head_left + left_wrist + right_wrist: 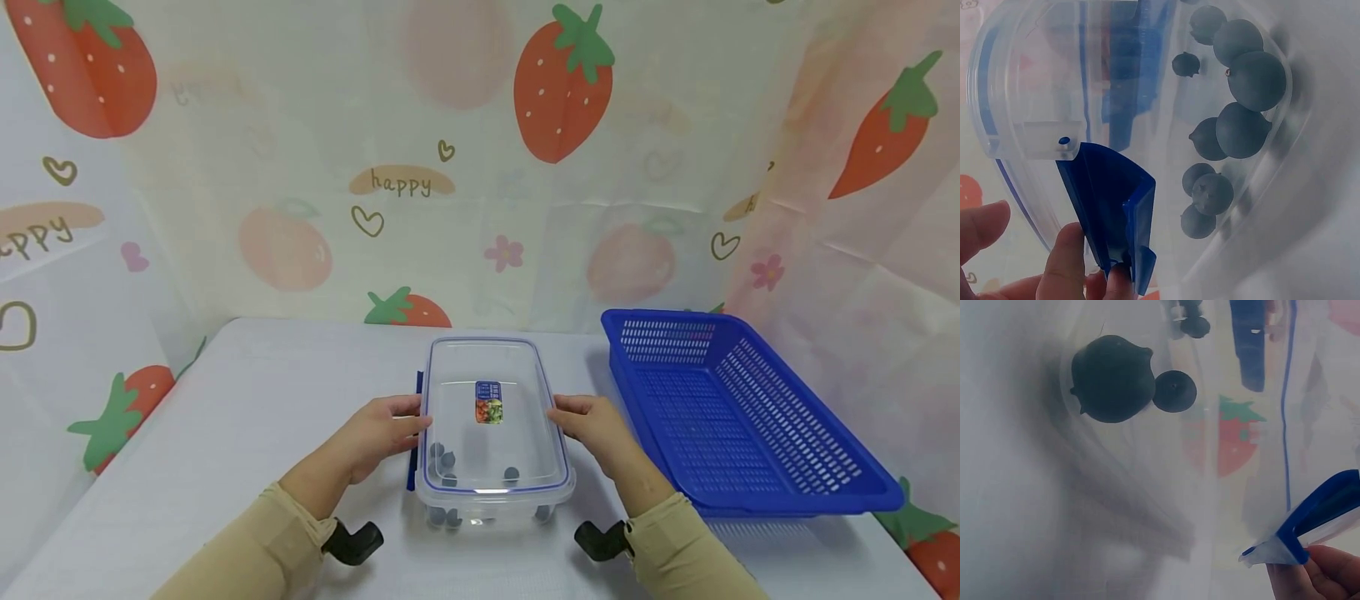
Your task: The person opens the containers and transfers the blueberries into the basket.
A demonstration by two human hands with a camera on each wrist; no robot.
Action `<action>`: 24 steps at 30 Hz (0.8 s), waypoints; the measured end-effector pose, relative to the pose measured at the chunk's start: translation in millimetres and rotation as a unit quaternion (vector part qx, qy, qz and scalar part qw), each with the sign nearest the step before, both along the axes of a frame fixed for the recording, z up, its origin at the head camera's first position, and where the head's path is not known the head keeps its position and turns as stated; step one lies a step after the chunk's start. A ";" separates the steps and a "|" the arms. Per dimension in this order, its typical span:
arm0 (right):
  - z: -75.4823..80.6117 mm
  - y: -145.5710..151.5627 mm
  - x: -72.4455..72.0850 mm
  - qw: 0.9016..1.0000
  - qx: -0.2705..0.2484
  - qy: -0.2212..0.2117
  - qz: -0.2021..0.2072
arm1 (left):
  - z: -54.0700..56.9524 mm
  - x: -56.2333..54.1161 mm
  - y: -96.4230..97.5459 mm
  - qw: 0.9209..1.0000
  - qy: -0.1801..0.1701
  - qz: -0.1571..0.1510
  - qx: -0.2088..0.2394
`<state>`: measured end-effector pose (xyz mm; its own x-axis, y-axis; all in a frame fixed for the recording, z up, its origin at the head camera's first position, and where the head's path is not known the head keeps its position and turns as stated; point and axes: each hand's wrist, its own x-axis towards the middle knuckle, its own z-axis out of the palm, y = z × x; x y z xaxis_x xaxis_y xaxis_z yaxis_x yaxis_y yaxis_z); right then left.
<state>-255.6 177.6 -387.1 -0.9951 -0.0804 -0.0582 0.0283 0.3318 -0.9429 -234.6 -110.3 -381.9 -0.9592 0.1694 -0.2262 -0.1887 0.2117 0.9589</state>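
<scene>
A clear plastic food container [517, 433] with a blue-sealed lid stands on the white table. Inside lie several blue-grey, berry-like balls [1257, 81], some with small pointed crowns. My left hand [382, 433] is at the container's left side, thumb at the lid edge. In the left wrist view its fingers [1063, 259] hold a blue latch [1110, 200], which stands away from the wall. My right hand [596, 421] is at the opposite side. Its fingers [1319, 578] grip the right blue latch [1319, 509], which is swung outward in the right wrist view.
A blue perforated plastic basket [757, 433] stands on the right of the table, close beside my right forearm. The white table [300, 367] reaches back to a strawberry-printed cloth [480, 275] that hangs behind and on both sides.
</scene>
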 end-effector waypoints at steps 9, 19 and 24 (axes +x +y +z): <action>-3.1 1.8 -0.6 1.000 -0.012 0.002 0.005 | -0.3 0.6 -2.5 1.000 -0.009 -0.007 0.025; -2.8 2.4 0.7 1.000 -0.012 0.000 0.008 | 2.8 3.4 -3.1 0.999 -0.014 -0.012 0.034; -2.5 4.1 1.2 1.000 -0.016 0.005 0.018 | 4.9 3.9 -3.9 0.999 -0.006 -0.020 0.039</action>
<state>-254.4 181.7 -389.6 -0.9921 -0.1170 -0.0447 0.0074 0.3011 -0.9536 -230.7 -114.2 -377.0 -0.9485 0.2246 -0.2233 -0.1941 0.1447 0.9702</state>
